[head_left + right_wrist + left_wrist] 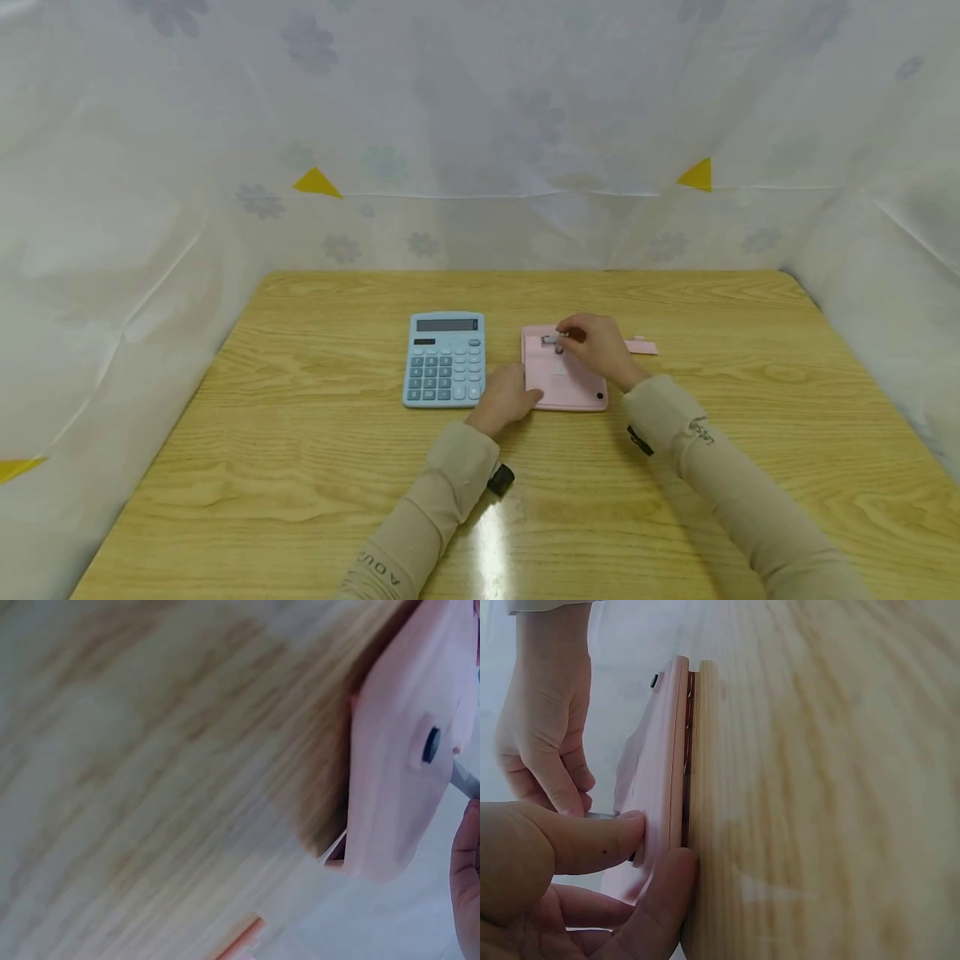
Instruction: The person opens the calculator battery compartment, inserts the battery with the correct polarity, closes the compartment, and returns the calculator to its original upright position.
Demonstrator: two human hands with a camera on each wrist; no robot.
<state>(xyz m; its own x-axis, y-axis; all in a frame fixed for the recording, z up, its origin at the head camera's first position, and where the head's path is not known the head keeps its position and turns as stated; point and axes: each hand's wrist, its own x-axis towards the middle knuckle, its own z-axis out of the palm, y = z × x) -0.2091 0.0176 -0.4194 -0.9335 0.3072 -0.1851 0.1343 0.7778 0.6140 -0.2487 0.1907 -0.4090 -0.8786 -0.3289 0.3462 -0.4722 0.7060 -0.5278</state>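
Note:
A pink calculator [570, 385] lies face down on the table, the small battery slot [545, 342] near its far edge uncovered. My left hand [504, 395] grips its near left side; in the left wrist view the thumb [604, 841] rests on the back and a finger lies against the edge. Over the slot, my right hand [597, 343] pinches a small grey battery [465, 780] between thumb and fingertips, one end at the calculator. The fingers partly hide the battery and slot. Right of the calculator lies a pink battery cover [642, 347], partly behind the right hand.
A light blue calculator [447, 333] lies face up just left of the left hand. Both are on a wood-grain table [300, 433]. Pale flowered sheeting [480, 125] with yellow triangles rises behind the table and along its sides.

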